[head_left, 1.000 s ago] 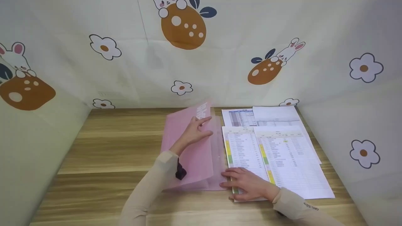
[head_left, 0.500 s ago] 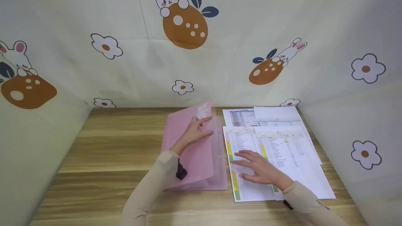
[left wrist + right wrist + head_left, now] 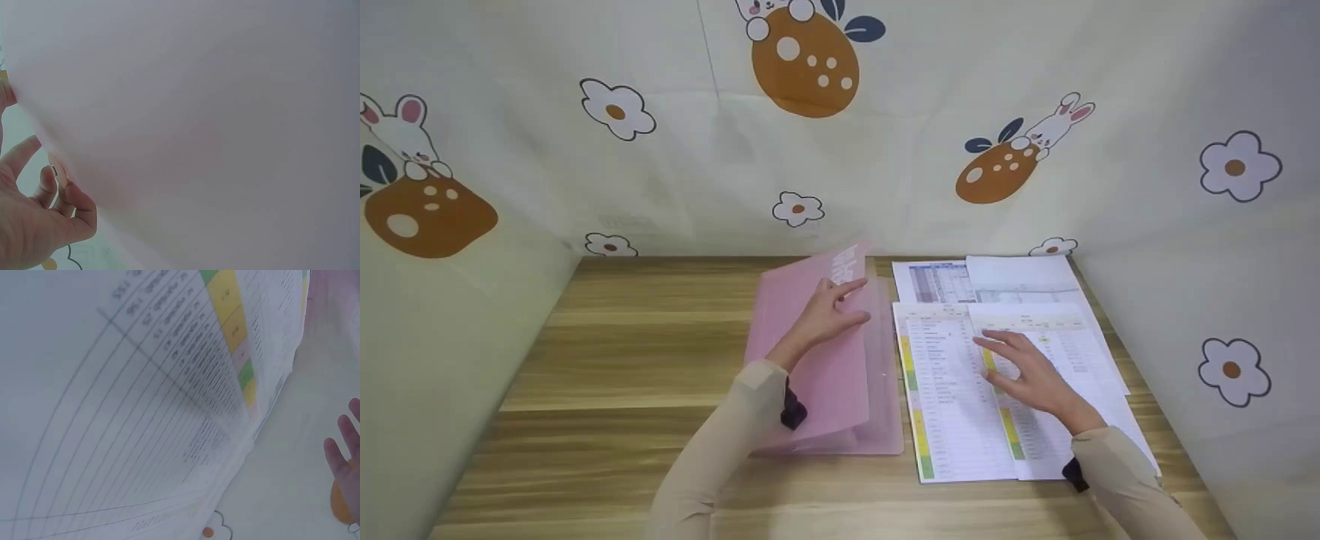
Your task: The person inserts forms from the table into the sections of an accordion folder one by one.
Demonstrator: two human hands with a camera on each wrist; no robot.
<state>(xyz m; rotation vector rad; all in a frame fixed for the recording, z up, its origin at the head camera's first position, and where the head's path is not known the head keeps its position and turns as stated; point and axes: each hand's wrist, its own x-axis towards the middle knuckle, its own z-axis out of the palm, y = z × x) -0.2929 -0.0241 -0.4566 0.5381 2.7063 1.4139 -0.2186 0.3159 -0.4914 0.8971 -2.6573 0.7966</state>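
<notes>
- Two bare hands are at work: the left hand (image 3: 823,313) rests on the raised cover of a pink folder (image 3: 836,375), and the right hand (image 3: 1031,379) hovers over the papers.
- The folder lies on the tabletop (image 3: 622,345), just left of the papers, its cover tilted up so a gap shows along the near edge.
- Two front papers (image 3: 952,435) lie overlapped, with more sheets, the back papers (image 3: 930,281), partly under and beyond them.
- Left grip: thumb and forefinger are spread apart near the cover's edge; whether the other fingers pinch that edge I cannot tell, as the wrist view is mostly blurred pink.
- Right grip: wide, fingers spread and holding nothing; its wrist view shows the fingertips clear of the paper.
- My worry is the cover: if the left hand lifts or slides, it could flop down and close the gap.
- The papers look loose, so a brush from the right hand or sleeve (image 3: 1121,469) could skew the overlap or drag one sheet away alone.
- Pushed toward the folder unevenly, a corner would likely catch its edge and crease.
</notes>
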